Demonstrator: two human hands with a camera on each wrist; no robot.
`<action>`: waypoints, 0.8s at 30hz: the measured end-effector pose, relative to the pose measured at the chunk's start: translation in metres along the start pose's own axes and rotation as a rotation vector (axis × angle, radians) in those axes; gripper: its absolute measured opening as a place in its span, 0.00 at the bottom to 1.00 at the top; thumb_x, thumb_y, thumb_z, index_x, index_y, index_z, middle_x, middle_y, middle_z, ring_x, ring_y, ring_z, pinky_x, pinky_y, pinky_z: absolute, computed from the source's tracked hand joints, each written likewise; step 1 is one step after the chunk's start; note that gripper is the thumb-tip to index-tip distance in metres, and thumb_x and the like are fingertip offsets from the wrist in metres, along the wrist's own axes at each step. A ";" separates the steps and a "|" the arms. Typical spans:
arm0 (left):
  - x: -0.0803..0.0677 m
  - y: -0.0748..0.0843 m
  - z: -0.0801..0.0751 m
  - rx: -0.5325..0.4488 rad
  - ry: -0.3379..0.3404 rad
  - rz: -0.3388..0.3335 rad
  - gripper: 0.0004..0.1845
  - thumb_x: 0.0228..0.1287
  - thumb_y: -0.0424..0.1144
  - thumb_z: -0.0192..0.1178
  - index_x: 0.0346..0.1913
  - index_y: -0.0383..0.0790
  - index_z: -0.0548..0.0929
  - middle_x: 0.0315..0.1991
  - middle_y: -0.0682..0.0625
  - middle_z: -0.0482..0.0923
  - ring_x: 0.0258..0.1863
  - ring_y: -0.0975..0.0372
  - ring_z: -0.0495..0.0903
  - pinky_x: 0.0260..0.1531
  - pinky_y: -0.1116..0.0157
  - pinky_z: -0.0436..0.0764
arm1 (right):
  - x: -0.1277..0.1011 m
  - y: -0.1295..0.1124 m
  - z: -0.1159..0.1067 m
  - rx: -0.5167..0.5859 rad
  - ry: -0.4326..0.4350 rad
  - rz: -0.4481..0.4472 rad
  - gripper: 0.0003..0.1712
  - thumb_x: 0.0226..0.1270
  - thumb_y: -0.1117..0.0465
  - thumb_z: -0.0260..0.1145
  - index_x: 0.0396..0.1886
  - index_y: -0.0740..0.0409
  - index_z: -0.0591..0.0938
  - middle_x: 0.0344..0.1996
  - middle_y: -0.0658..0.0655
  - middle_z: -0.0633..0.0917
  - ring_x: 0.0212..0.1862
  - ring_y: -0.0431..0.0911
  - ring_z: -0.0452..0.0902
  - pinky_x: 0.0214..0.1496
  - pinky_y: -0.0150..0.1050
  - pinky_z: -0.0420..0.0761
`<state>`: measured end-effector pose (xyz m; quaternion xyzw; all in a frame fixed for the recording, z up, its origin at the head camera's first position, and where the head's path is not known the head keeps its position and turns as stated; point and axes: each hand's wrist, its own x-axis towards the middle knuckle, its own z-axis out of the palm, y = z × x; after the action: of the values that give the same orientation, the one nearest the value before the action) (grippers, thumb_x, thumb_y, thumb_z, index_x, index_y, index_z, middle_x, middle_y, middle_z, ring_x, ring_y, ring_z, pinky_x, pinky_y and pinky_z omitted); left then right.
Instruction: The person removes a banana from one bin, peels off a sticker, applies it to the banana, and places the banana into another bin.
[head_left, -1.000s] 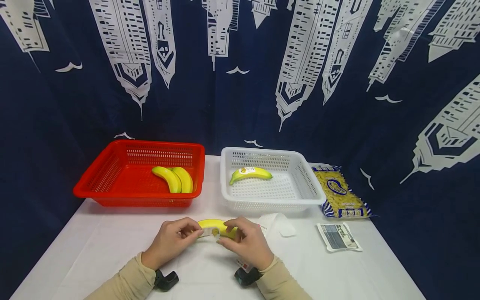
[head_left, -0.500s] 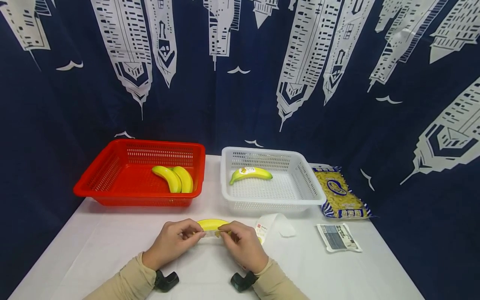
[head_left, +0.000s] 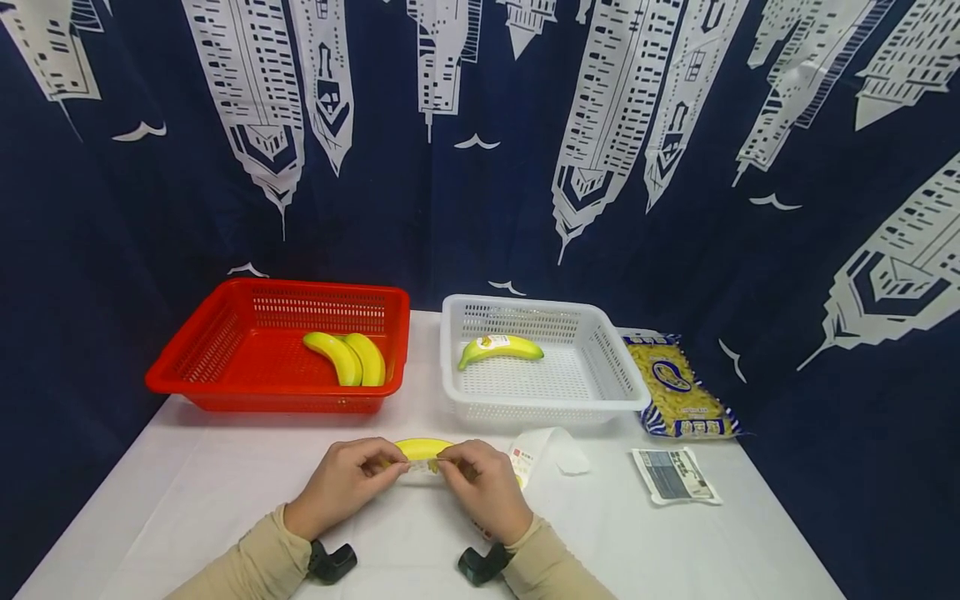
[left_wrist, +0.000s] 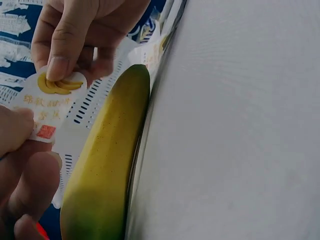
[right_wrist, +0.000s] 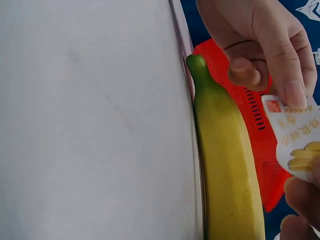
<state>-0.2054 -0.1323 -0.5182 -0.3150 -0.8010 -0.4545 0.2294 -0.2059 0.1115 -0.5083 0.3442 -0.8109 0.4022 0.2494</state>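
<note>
Between my two hands is a white banana-print sticker [left_wrist: 52,105]. My left hand [head_left: 345,487] pinches one end of it between thumb and fingers. At the other end, my right hand [head_left: 491,492] pinches it by the printed bananas. Just beyond the fingertips in the head view, a yellow banana [head_left: 422,448] lies on the white table [head_left: 405,550]. The sticker is held above the table, apart from this banana in both wrist views. Green ends show on the banana, and its peel [right_wrist: 227,160] bears no label on the side seen.
A red basket [head_left: 277,400] with bananas stands back left. The white basket [head_left: 547,408] holds one stickered banana. A curled label strip [head_left: 525,457] lies right of my right hand. Farther right are a pasta bag [head_left: 678,383] and a small white packet [head_left: 677,477].
My right hand has shifted slightly left, and its spread fingertips have come together on the sticker's right end. My left hand stays about in place. The banana has not visibly moved.
</note>
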 end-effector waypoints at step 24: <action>0.003 -0.005 0.006 0.264 0.083 -0.042 0.13 0.51 0.39 0.81 0.32 0.57 0.85 0.32 0.64 0.78 0.32 0.68 0.75 0.32 0.72 0.74 | 0.000 0.014 0.015 -0.068 0.072 -0.001 0.09 0.56 0.62 0.81 0.32 0.49 0.87 0.32 0.42 0.87 0.45 0.42 0.78 0.49 0.38 0.77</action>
<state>-0.2121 -0.1283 -0.5219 -0.2463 -0.8501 -0.3623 0.2922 -0.2188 0.1055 -0.5231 0.3213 -0.8144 0.3863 0.2903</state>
